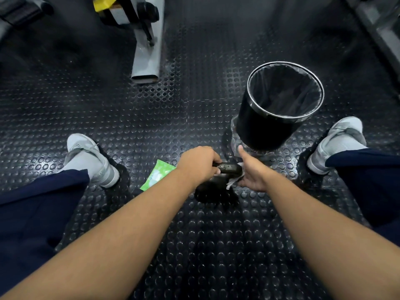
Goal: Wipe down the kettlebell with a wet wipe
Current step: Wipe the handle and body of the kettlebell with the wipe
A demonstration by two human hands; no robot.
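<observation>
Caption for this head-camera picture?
Left hand grips the kettlebell while right hand holds a wet wipe against it.

Bin (265,131): black, round, silver rim, dark liner; stands upright on studded black rubber floor (129,118). Machine leg (147,61): grey steel, toward the floor's far edge.

Beyond the kettlebell (216,187), a little to the right, a black bin (259,131) closes the way. A green wipe pack (158,175) lies near the kettlebell's left side. The left shoe (91,161) and right shoe (337,144) stand well apart from it. On the kettlebell's near side the floor (216,245) is open.
</observation>
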